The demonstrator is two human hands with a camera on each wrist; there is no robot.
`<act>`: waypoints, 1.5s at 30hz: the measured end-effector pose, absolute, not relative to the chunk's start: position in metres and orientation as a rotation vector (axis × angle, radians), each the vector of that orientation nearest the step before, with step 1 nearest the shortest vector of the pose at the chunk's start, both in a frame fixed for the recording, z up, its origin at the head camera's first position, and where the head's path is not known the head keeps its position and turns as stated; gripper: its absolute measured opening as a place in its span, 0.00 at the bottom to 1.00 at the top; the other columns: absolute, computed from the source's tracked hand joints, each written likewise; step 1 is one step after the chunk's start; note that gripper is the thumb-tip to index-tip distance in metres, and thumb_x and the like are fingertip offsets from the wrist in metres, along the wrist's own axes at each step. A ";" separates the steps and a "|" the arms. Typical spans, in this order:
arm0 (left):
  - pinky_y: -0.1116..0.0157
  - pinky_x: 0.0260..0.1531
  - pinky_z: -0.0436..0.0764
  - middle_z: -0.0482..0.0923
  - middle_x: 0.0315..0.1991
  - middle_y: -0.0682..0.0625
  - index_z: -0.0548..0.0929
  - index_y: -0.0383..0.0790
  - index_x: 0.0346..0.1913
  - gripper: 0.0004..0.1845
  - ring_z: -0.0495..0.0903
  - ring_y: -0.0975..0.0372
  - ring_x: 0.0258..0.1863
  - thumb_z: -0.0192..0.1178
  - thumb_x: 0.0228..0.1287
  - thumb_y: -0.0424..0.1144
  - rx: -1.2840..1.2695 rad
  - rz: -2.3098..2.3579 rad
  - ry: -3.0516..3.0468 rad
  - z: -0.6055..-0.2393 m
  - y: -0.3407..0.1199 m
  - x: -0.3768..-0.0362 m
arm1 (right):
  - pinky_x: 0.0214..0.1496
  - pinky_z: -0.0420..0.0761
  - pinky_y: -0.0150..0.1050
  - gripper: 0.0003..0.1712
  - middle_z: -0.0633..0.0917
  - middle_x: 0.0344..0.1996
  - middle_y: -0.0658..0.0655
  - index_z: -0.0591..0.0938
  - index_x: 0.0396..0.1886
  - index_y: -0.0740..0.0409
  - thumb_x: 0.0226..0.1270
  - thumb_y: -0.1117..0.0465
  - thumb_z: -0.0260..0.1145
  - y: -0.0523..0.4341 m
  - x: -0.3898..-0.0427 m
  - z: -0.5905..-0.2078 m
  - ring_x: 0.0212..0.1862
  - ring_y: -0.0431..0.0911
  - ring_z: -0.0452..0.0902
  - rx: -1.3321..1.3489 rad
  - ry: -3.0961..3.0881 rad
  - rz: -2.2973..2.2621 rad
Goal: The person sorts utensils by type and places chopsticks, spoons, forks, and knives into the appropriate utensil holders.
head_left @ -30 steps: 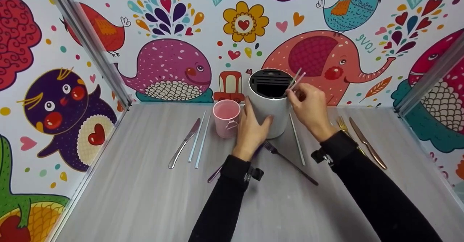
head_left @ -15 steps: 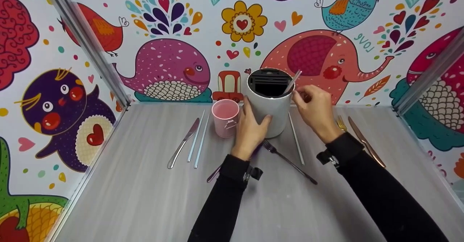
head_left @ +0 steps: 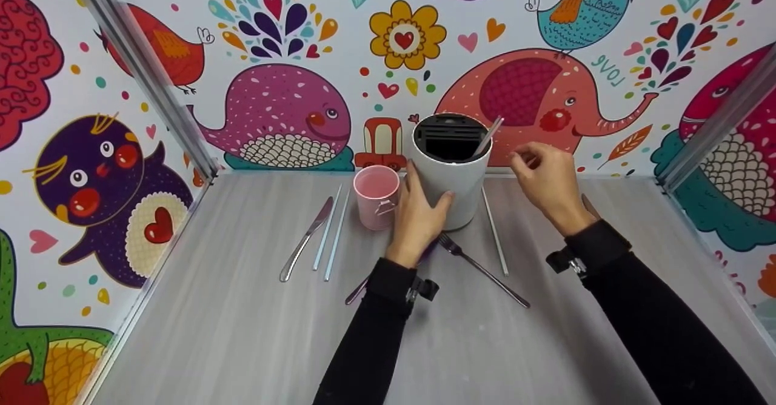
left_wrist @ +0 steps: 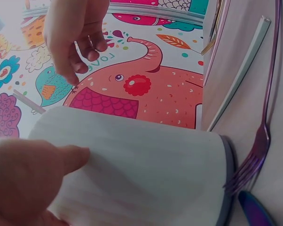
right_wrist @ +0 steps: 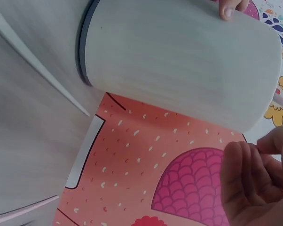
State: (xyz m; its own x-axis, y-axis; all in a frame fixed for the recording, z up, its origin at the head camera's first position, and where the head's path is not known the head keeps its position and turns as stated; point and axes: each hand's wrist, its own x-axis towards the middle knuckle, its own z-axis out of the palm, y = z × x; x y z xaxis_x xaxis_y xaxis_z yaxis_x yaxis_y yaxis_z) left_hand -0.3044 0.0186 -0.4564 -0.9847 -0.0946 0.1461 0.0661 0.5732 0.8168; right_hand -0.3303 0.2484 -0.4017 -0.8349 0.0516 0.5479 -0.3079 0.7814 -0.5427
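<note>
Your grey table (head_left: 242, 332) sits inside walls covered with bright cartoon animals. Near its back edge stands the white holder (head_left: 451, 180), a round upright canister with a dark slotted top. Your left hand (head_left: 419, 214) wraps the holder's near left side, fingers curled around the wall and thumb up along it; the left wrist view shows that thumb pressed flat on the white surface. Just left of the holder stands a pink mug (head_left: 377, 196), touching or nearly touching your left hand.

Your right hand (head_left: 548, 180) hovers just right of the holder, clear of it, fingers loosely curled with the tips close together and nothing between them. One pale chopstick (head_left: 488, 136) leans out of the holder's right rim. Another chopstick (head_left: 495, 231) lies on the table right of the holder, and a dark fork (head_left: 482, 268) lies in front, tines toward its base. Well to the left lie a silver knife (head_left: 306, 240) and two more chopsticks (head_left: 332, 235).
</note>
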 end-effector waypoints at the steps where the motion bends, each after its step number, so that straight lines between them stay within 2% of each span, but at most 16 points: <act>1: 0.53 0.73 0.64 0.55 0.78 0.42 0.42 0.47 0.81 0.54 0.62 0.51 0.75 0.63 0.63 0.58 0.023 -1.375 -2.627 -0.456 0.018 -0.304 | 0.28 0.72 0.27 0.12 0.87 0.27 0.56 0.89 0.38 0.57 0.67 0.55 0.65 0.250 -0.330 -0.402 0.29 0.46 0.78 0.188 -2.442 0.866; 7: 0.53 0.73 0.65 0.56 0.77 0.41 0.41 0.48 0.81 0.54 0.63 0.51 0.74 0.63 0.63 0.58 0.019 -1.367 -2.623 -0.457 0.018 -0.304 | 0.27 0.78 0.34 0.11 0.88 0.30 0.57 0.89 0.39 0.57 0.67 0.56 0.65 0.257 -0.328 -0.414 0.27 0.47 0.80 0.182 -2.665 0.873; 15: 0.53 0.72 0.65 0.56 0.77 0.41 0.41 0.48 0.81 0.54 0.63 0.51 0.74 0.64 0.63 0.58 0.016 -1.361 -2.623 -0.460 0.019 -0.306 | 0.28 0.80 0.37 0.10 0.88 0.34 0.56 0.88 0.42 0.52 0.68 0.54 0.66 0.264 -0.324 -0.435 0.25 0.45 0.82 0.145 -2.932 0.907; 20: 0.53 0.73 0.65 0.56 0.77 0.41 0.42 0.47 0.81 0.54 0.63 0.51 0.74 0.64 0.62 0.58 0.016 -1.368 -2.617 -0.459 0.018 -0.305 | 0.33 0.81 0.38 0.10 0.88 0.36 0.57 0.87 0.43 0.54 0.69 0.55 0.65 0.262 -0.326 -0.452 0.31 0.48 0.82 0.143 -3.029 0.898; 28: 0.53 0.73 0.65 0.56 0.77 0.41 0.42 0.47 0.81 0.54 0.63 0.51 0.75 0.64 0.62 0.58 0.013 -1.367 -2.613 -0.459 0.018 -0.305 | 0.42 0.82 0.47 0.15 0.86 0.42 0.65 0.85 0.48 0.64 0.68 0.59 0.64 0.256 -0.332 -0.482 0.40 0.53 0.79 0.209 -3.097 0.806; 31: 0.53 0.73 0.65 0.56 0.77 0.40 0.41 0.48 0.81 0.54 0.63 0.50 0.74 0.64 0.62 0.59 0.013 -1.366 -2.616 -0.458 0.019 -0.305 | 0.41 0.81 0.47 0.15 0.85 0.40 0.66 0.85 0.47 0.67 0.66 0.60 0.65 0.255 -0.334 -0.490 0.39 0.54 0.79 0.234 -3.123 0.748; 36: 0.53 0.72 0.66 0.56 0.77 0.40 0.41 0.49 0.81 0.55 0.64 0.50 0.74 0.64 0.62 0.58 0.013 -1.365 -2.617 -0.458 0.019 -0.305 | 0.37 0.79 0.45 0.11 0.86 0.34 0.64 0.86 0.39 0.66 0.64 0.62 0.67 0.254 -0.337 -0.502 0.35 0.52 0.78 0.264 -3.114 0.684; 40: 0.52 0.72 0.66 0.56 0.77 0.39 0.41 0.47 0.81 0.54 0.64 0.50 0.74 0.64 0.62 0.57 0.007 -1.365 -2.614 -0.458 0.019 -0.304 | 0.39 0.79 0.49 0.09 0.87 0.33 0.63 0.86 0.35 0.66 0.60 0.63 0.67 0.252 -0.338 -0.505 0.35 0.54 0.79 0.287 -3.085 0.634; 45: 0.52 0.72 0.66 0.56 0.77 0.39 0.42 0.47 0.81 0.54 0.64 0.49 0.74 0.64 0.63 0.57 0.005 -1.372 -2.602 -0.457 0.018 -0.304 | 0.43 0.79 0.53 0.10 0.87 0.32 0.65 0.86 0.36 0.68 0.56 0.65 0.67 0.250 -0.337 -0.502 0.36 0.57 0.80 0.294 -3.087 0.601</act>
